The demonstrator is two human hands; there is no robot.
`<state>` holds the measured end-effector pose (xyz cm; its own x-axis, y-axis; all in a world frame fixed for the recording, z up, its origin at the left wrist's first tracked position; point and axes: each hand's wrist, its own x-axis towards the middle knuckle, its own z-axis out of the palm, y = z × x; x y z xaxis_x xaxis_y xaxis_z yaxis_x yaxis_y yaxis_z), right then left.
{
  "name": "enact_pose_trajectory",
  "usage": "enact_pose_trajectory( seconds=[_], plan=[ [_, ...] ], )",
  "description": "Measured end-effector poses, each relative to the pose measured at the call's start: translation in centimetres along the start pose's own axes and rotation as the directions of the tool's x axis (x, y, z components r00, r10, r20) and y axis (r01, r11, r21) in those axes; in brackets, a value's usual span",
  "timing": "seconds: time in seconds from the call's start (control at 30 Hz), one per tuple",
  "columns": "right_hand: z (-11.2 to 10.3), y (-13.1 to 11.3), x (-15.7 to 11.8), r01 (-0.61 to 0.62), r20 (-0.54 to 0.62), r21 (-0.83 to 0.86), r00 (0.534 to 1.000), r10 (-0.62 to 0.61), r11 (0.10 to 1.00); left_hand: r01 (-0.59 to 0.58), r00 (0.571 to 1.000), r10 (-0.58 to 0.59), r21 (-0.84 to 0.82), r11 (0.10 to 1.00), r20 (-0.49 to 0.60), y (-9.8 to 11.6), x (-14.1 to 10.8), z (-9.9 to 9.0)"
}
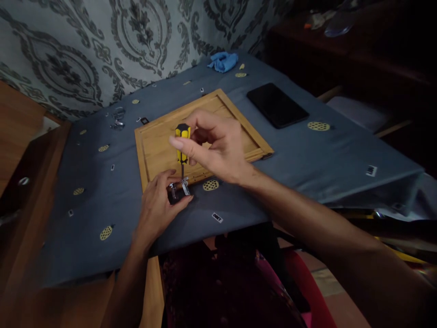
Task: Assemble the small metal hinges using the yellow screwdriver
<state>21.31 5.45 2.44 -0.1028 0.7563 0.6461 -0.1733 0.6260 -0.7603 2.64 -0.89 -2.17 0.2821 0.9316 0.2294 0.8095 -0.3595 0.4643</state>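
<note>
My right hand [218, 146] is closed around the yellow-and-black handle of a screwdriver [183, 145], its thumb along the near side. The screwdriver stands upright, its shaft pointing down onto a metal cabinet hinge [185, 187]. With thumb and fingers on either side, my left hand [160, 196] grips the hinge at the near edge of a framed wooden cabinet door [160, 141]. The door lies flat on the table. Small dark holes show along its near edge, right of the hinge. Where the tip meets the hinge is too small to make out.
A black phone [277, 105] lies right of the door on the blue pineapple-print tablecloth [239, 200]. Toward the back is a crumpled blue cloth [223, 61]. Small shiny metal parts [118, 123] sit at the back left. A patterned curtain [136, 36] hangs behind the table.
</note>
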Motion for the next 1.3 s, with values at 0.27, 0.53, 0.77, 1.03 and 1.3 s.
enact_pose_trajectory(
  seconds=[0.27,0.53,0.77,1.03,1.3],
  plan=[
    [0.4,1.0,-0.3,0.052,0.125,-0.055,0.991,-0.044,0.997,0.020,1.000,-0.021,0.011,1.000,0.006,0.0,0.1,0.0],
    [0.4,1.0,-0.3,0.029,0.158,-0.053,0.987,-0.020,0.998,0.052,0.998,-0.052,-0.024,0.998,0.018,0.2,0.1,-0.1],
    [0.5,1.0,-0.4,0.024,0.174,-0.027,0.985,-0.019,0.999,0.043,0.999,-0.042,-0.022,0.999,0.017,0.2,0.2,-0.1],
    [-0.2,0.7,-0.1,0.000,0.320,-0.059,0.947,0.019,0.998,0.032,0.999,-0.032,-0.011,0.999,0.008,0.3,0.2,-0.1],
    [0.1,1.3,-0.1,-0.017,0.340,-0.003,0.940,0.017,1.000,0.026,1.000,-0.026,0.003,1.000,0.000,0.3,0.2,-0.2]
  ],
)
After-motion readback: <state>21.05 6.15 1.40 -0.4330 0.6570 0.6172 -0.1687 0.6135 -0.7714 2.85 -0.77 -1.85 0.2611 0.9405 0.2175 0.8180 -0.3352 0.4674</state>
